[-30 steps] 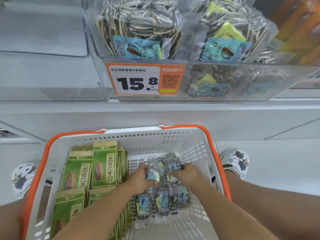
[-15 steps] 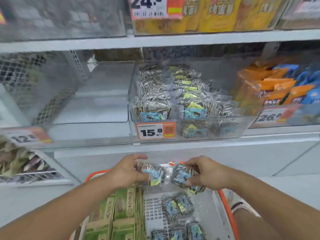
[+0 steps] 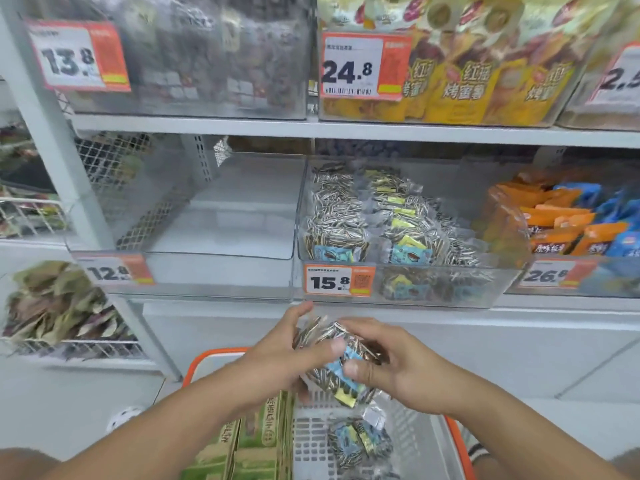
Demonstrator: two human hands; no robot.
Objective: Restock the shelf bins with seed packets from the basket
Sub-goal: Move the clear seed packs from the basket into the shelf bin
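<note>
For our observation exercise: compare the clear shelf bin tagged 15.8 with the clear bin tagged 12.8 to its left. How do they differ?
The clear bin tagged 15.8 holds rows of striped sunflower-seed packets; the clear bin tagged 12.8 shows none inside. The 15.8 price tag reads sharply; the 12.8 tag is blurred. Both are transparent plastic bins on the same white shelf, each with an orange-and-white price tag on its front.
</note>
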